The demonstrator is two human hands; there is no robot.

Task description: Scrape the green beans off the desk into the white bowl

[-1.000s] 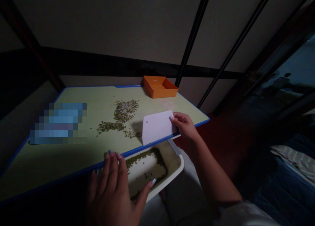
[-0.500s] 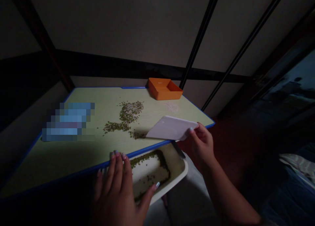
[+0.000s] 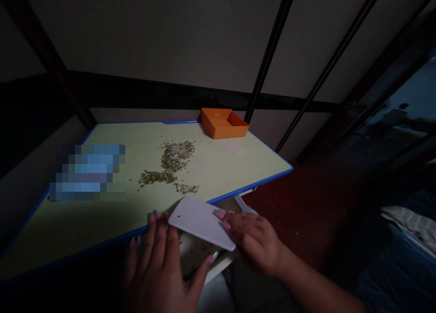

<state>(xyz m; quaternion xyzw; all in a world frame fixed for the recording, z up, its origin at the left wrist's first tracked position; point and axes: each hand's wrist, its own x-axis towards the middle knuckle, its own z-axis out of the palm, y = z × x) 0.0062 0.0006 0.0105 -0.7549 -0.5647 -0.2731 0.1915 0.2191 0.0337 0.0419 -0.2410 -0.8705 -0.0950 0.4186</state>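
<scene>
My right hand (image 3: pixel 255 240) grips a flat white scraper-like sheet (image 3: pixel 200 220), fingertips on its upper face. The sheet is tilted over the table's front edge and covers much of a white tray (image 3: pixel 218 270) below. My left hand (image 3: pixel 156 258) spans the tray, its fingers at the blue table edge and its thumb at the tray's near rim. A few green grains show inside the tray. Small green grains mixed with whitish bits (image 3: pixel 177 156) lie in patches on the pale table (image 3: pixel 119 133), beyond both hands.
An orange open box (image 3: pixel 230 130) stands at the table's back right corner. Some pale grains (image 3: pixel 235 148) are spread before it. A blurred-out bluish object (image 3: pixel 91 170) lies at the left. Behind the table are panelled doors (image 3: pixel 170 40); striped cloth (image 3: pixel 412 224) is at the right.
My right hand has drawn the white sheet from the tabletop toward me and left, over the tray. The nearest patch of grains is smaller. My left hand has stayed in place.
</scene>
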